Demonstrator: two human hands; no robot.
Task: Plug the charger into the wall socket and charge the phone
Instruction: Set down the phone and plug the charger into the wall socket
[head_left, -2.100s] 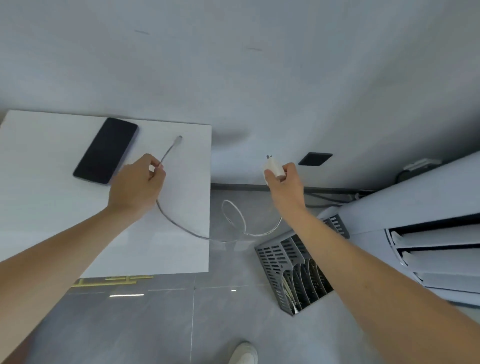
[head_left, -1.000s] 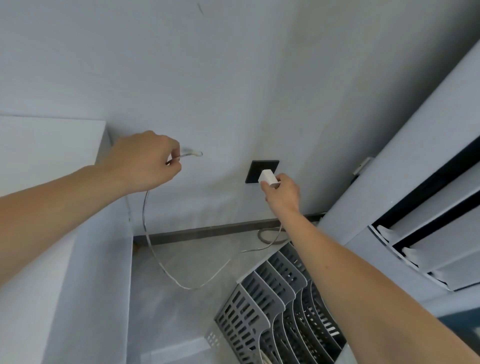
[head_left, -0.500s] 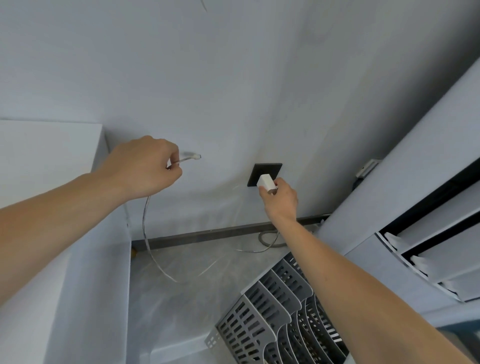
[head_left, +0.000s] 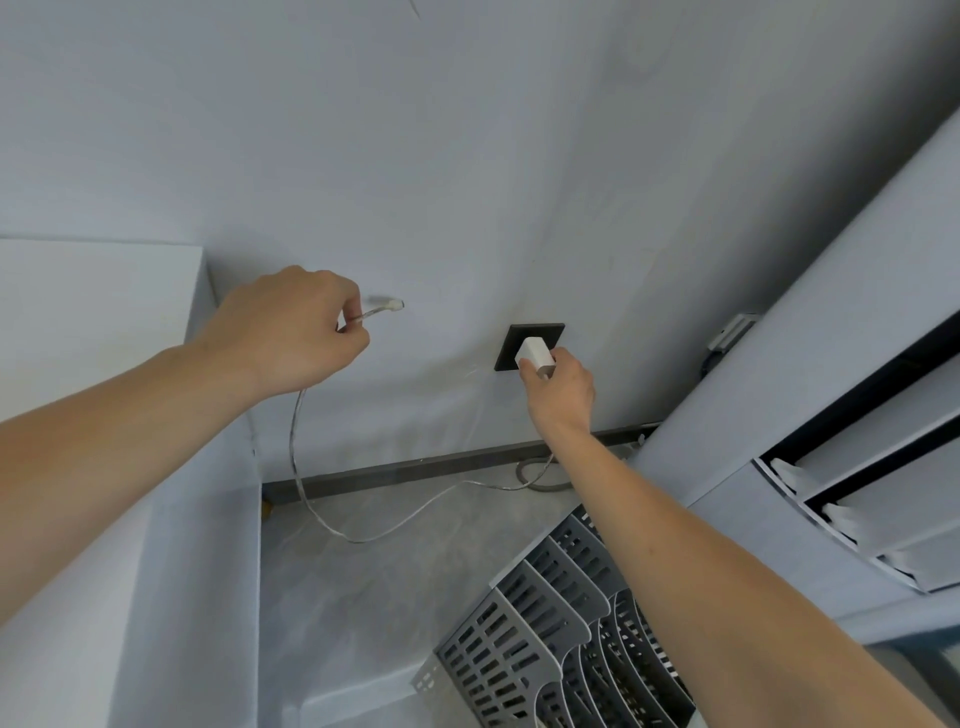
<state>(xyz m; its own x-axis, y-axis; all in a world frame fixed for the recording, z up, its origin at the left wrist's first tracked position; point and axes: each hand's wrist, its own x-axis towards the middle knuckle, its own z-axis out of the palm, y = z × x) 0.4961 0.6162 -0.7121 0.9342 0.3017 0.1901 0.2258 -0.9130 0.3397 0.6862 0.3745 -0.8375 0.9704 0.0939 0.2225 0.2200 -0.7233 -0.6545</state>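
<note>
Charger: small white cube, judged light, rigid and smooth; best taken by its side faces, as the right hand does, its grip clenched on the block against the dark wall socket on the far wall. Whether the prongs are seated cannot be told. Cable: thin, limp, sagging to the floor between both hands; best held just behind the connector, where the left hand pinches it. Phone: not in view.
</note>
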